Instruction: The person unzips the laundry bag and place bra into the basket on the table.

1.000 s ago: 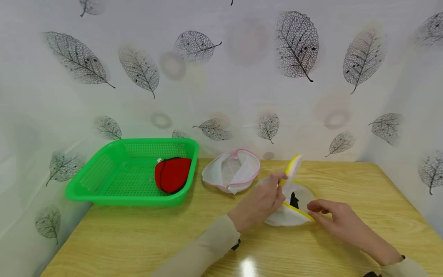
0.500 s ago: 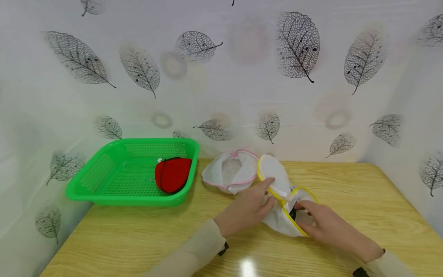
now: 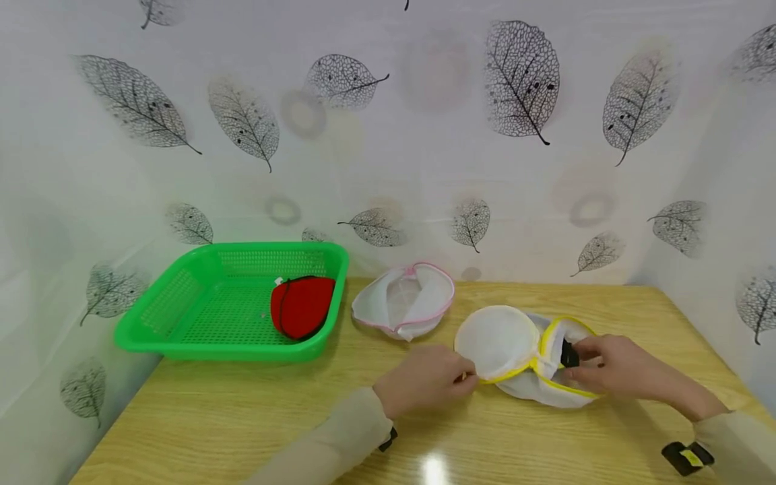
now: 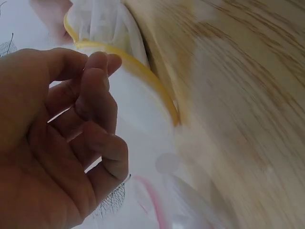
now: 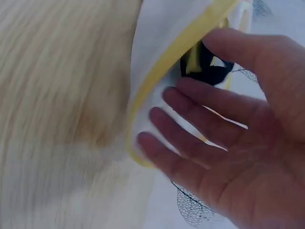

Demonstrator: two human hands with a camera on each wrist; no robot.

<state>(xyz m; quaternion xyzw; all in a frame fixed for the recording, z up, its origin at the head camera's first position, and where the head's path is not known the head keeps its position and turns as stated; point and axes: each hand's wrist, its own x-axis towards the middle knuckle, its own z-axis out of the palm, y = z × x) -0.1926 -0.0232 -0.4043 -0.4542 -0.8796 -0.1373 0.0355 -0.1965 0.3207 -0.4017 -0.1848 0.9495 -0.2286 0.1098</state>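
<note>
A white mesh laundry bag (image 3: pixel 560 394) with yellow trim lies on the table, its round lid (image 3: pixel 497 340) folded over to the left. My left hand (image 3: pixel 427 380) pinches the lid's near left edge at the trim, the other fingers loosely curled. At the bag's mouth, my right hand (image 3: pixel 624 367) holds a black fabric item (image 3: pixel 568 353) with yellow marks between thumb and index finger. In the right wrist view this black item (image 5: pixel 209 71) shows inside the yellow rim, and the remaining fingers are spread. Part of it is hidden by the bag.
Behind my left hand sits another white mesh bag (image 3: pixel 427 327) with pink trim, gaping at the top. A green plastic basket (image 3: pixel 236 349) stands at the left, with a red cloth item (image 3: pixel 303 306) inside. A leaf-print curtain (image 3: pixel 388 155) closes off the table's back.
The lid has swung from raised to lying flat at the left. The bag has shifted right. My right hand has reached into it, taken hold of the black item and moved right.
</note>
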